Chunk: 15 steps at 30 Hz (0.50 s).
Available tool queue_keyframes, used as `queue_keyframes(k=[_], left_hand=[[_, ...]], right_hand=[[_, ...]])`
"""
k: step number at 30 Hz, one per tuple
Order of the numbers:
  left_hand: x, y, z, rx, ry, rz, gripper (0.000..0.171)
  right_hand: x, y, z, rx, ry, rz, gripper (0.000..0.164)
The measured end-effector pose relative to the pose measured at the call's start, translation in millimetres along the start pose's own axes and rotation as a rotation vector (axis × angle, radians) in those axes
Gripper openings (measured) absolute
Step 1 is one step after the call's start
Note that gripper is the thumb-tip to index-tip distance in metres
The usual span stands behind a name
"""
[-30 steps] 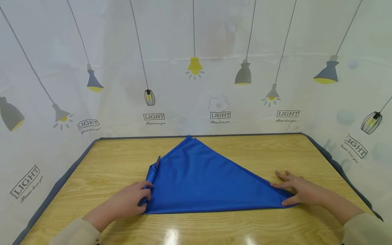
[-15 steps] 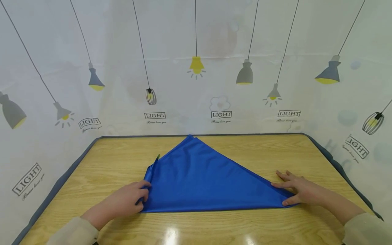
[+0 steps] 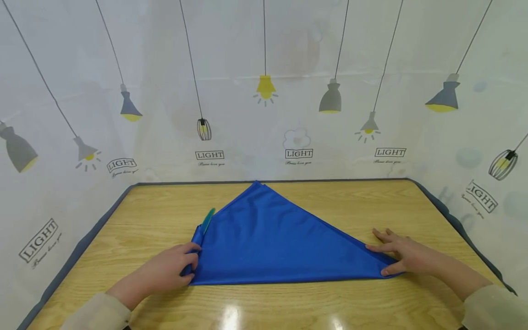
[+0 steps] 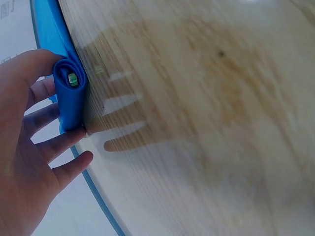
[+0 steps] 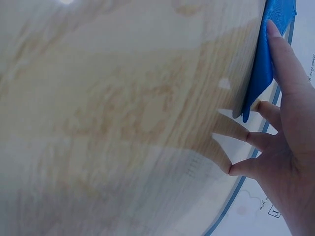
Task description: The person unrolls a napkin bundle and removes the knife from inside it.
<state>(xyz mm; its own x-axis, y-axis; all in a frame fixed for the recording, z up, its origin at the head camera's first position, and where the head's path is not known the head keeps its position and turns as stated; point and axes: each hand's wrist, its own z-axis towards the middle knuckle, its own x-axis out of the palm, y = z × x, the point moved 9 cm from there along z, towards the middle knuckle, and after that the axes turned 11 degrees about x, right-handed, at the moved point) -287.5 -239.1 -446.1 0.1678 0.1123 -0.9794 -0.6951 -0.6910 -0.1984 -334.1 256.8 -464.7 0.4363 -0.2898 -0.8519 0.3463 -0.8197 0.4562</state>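
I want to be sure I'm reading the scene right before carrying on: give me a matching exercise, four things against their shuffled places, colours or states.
1. left hand
2. right hand
3. green strip
4. table

A. touching the pointed right end of the blue cloth
B. light wood grain
C. curled round the rolled left edge
D. sticking out of the roll's far end

Pairs: 1-C, 2-A, 3-D, 4-B

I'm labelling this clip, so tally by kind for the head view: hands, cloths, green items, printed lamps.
Hands: 2, left hand and right hand
Cloths: 1, blue cloth
Green items: 1, green item
Printed lamps: 9
Total: 13
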Motion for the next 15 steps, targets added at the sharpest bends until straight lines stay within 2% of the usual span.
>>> queue_keyframes(k=[5,15], left_hand=[[0.1,1.9,-1.3,-0.028,0.012,-0.007,0.017],[-2.0,3.6,-4.9,-0.039,0.005,-0.017,0.017]], right_hand=[[0.9,0.3,0.5,0.006,0.011,0.002,0.07],[-0.1,1.1,0.4,-0.001,0.009,-0.002,0.071]])
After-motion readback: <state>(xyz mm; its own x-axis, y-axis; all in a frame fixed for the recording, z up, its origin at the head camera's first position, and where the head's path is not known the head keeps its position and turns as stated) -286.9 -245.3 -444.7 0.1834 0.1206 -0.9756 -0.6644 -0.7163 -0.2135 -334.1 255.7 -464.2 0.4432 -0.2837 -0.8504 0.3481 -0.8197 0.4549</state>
